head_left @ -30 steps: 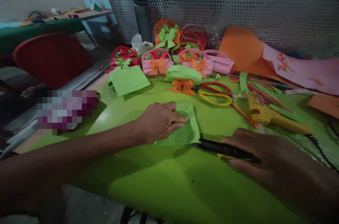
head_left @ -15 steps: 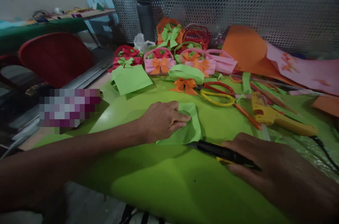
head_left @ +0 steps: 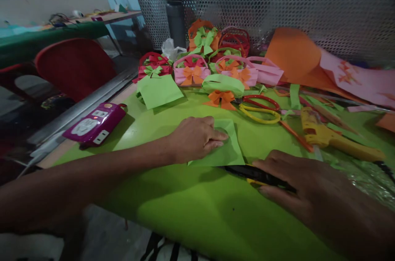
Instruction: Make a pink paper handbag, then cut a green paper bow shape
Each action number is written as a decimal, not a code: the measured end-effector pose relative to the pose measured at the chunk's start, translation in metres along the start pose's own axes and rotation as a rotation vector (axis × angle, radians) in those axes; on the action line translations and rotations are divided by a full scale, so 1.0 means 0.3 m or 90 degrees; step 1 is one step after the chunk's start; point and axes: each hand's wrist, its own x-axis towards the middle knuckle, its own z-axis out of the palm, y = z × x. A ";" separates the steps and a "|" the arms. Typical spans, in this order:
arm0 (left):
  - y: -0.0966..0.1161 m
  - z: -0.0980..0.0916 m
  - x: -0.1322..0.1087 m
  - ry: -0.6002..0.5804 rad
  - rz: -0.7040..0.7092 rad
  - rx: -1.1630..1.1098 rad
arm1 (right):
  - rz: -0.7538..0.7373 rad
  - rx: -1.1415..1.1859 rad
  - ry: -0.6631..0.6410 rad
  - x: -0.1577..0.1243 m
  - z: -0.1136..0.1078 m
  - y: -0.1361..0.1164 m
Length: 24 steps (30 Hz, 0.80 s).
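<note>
While the left hand (head_left: 196, 139), half open, pins the green paper (head_left: 231, 152), the right hand (head_left: 296, 174) grips a black cutter (head_left: 245, 171) at its near edge.

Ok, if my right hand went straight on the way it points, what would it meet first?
With the black tool leading, your right hand would likely meet the green paper first, under your left hand. Whether the tip touches it now is unclear.

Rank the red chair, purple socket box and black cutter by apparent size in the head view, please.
1. Red chair
2. Purple socket box
3. Black cutter, partly hidden by the right hand
</note>
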 end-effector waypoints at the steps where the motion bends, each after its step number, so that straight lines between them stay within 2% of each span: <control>1: 0.000 0.000 0.000 0.002 0.001 -0.001 | -0.005 -0.002 0.003 0.002 0.002 0.001; 8: 0.002 -0.001 0.002 0.010 0.010 0.007 | -0.028 -0.003 0.024 0.012 0.001 0.002; 14: 0.004 -0.002 0.002 0.008 0.000 0.000 | -0.017 0.001 0.000 0.023 0.003 -0.019; 24: -0.002 0.010 -0.007 0.053 0.033 0.016 | -0.006 -0.006 -0.009 0.043 0.002 -0.050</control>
